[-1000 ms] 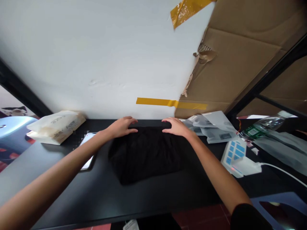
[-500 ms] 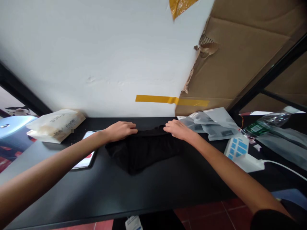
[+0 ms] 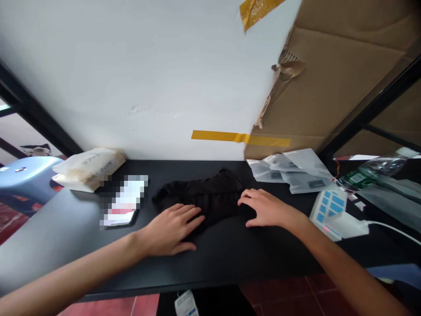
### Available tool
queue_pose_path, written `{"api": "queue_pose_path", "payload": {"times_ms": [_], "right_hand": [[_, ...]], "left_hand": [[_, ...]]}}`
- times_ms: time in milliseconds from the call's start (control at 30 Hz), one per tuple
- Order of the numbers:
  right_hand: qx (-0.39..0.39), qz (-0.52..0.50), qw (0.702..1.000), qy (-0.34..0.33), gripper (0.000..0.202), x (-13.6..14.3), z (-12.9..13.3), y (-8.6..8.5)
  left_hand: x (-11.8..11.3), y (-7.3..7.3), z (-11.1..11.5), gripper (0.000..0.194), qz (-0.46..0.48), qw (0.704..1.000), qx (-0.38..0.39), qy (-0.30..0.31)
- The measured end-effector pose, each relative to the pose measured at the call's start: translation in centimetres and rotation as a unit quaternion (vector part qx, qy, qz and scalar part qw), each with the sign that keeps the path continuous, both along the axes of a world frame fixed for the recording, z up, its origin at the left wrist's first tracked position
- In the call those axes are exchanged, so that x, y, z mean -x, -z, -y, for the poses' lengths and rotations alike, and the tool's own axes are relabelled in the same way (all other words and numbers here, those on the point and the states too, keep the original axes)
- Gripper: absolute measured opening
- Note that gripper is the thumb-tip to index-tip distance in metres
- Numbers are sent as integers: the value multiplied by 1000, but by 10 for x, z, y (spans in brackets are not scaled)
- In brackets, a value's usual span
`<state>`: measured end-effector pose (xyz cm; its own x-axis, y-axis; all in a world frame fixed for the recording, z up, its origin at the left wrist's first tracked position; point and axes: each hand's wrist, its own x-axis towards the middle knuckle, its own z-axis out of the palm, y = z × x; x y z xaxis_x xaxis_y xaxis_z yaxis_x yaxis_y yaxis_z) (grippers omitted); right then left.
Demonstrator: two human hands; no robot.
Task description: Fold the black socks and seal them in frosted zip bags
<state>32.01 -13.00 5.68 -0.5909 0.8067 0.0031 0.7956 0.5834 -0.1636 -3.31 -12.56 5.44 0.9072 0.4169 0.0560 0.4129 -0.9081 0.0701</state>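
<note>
A crumpled black cloth garment (image 3: 210,193) lies on the black table (image 3: 226,259); dark on dark, its exact kind and lower outline are hard to make out. My left hand (image 3: 174,230) rests palm down over its lower left part, fingers stretched out and thumb apart. At the garment's right end is my right hand (image 3: 265,208), its fingers curved and its thumb spread away from them. The right fingertips reach the cloth's edge; no grip on it shows.
Left of the cloth lie a phone (image 3: 125,202) and a tissue pack (image 3: 90,169). On the right are frosted plastic bags (image 3: 296,169), a white power strip (image 3: 329,210) with a cable and a plastic bottle (image 3: 371,171). A blue stool (image 3: 29,171) stands beyond the left edge.
Both hands have let go of the garment's far edge and come nearer to me, the left more so. The cloth now lies down on the table, its far edge bunched.
</note>
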Motion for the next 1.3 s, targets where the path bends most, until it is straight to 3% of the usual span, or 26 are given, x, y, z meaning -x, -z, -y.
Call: {"api": "queue_pose_path", "payload": {"times_ms": [67,133,267,333,500,600,733,800,967,1067,1200,1300], "right_hand": [[-22,3,1000,-2,22,-4,7,8],[-39,8,999,-11,19,-8,9,11],[-30,-38,999,-17,22,-10,9,9],[-31,-58,998,-9,37,-8,8,8],[-21,-94,995,18,24,-2,-4,0],[3,-170,984,59,22,1,-18,-9],[9,-170,984,60,21,11,-35,-7],[17,-151,986,66,23,16,-41,2],[21,-122,985,120,23,21,-51,24],[24,-99,985,139,25,20,-56,28],[-6,17,981,193,24,32,-56,10],[-99,69,970,210,25,65,-51,-10]], "left_hand": [[-4,12,8,32,21,1000,-2,-2],[-4,15,5,32,55,998,32,-19],[4,0,-16,29,143,965,179,-129],[8,-8,-25,30,172,941,232,-177],[15,-10,-40,35,177,914,283,-228],[19,-10,-44,37,124,928,232,-263],[19,-10,-46,36,27,970,-5,-240],[18,-9,-51,36,0,973,-67,-220],[19,-3,-72,35,-40,968,2,-249],[20,1,-82,30,-25,959,42,-280],[20,7,-83,29,-16,956,-40,-292],[17,10,-81,42,-35,936,-32,-349]]}}
